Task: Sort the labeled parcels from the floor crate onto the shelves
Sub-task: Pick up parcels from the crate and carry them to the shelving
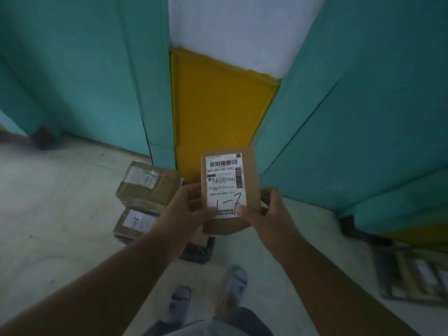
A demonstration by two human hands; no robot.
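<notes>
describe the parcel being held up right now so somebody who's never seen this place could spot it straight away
Find the yellow panel between the teal walls; just below it, both hands, left hand and right hand, hold a flat brown cardboard parcel upright. Unlike the taped boxes stacked on the floor to its left, its white label bears a barcode and a large handwritten "1-7".

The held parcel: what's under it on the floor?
Below the held parcel, gripped by both hands, part of a dark bag shows, with two taped boxes stacked at left. Whatever lies directly beneath is covered.
</notes>
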